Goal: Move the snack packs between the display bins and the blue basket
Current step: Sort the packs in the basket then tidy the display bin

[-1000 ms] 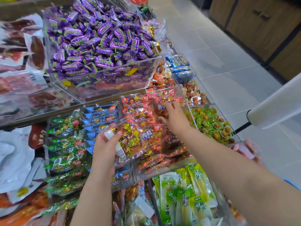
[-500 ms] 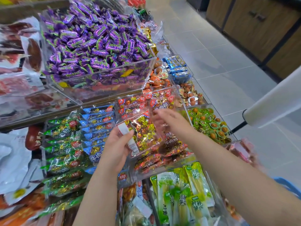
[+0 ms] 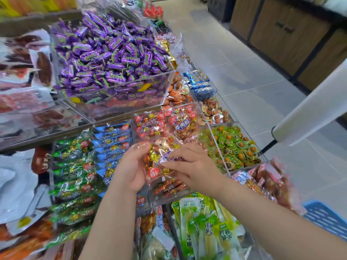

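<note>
Shop display bins [image 3: 218, 150] sit full below, and my left hand [image 3: 129, 170] and right hand [image 3: 196, 170] both grip one shiny snack pack [image 3: 159, 163] over their front edge, so it could slip before the blue basket [image 3: 326, 220].

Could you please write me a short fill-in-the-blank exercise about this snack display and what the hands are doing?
1. The top bin is heaped with candies wrapped in ____.
2. Number of hands holding the snack pack, counting the left hand and the right hand: ____.
3. The basket at the lower right edge is coloured ____.
Missing words: purple; two; blue.
</note>
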Action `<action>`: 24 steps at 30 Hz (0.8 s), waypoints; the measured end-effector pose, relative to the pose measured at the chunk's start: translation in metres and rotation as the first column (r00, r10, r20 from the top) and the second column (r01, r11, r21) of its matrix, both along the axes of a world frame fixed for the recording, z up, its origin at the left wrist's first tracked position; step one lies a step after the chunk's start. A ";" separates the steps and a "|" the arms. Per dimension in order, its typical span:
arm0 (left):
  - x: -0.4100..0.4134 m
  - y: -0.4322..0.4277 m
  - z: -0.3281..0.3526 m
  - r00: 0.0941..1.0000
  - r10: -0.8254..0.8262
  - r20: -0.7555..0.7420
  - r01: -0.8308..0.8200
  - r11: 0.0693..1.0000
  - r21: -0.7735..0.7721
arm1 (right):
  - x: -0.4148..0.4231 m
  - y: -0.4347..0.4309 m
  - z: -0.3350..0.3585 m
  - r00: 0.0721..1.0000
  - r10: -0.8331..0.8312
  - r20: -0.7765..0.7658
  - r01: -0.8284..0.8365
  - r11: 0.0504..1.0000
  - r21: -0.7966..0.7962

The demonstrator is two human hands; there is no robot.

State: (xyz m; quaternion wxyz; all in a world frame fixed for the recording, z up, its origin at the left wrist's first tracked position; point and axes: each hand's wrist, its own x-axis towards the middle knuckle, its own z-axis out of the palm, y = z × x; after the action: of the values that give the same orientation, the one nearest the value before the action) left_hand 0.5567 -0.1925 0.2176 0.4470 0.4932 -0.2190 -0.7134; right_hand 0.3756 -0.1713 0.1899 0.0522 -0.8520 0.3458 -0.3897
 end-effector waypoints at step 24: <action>0.024 -0.014 -0.050 -0.072 -0.019 0.997 0.329 0.943 0.042 | -0.065 -0.087 0.035 0.866 -0.442 -0.235 0.462 0.524 0.715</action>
State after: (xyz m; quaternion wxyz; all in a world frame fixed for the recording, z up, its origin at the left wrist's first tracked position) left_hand 0.5810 -0.2066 0.1672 0.1036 0.7694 -0.6099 -0.1589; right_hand 0.3108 -0.2579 0.2249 0.2925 -0.6374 0.6841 -0.2002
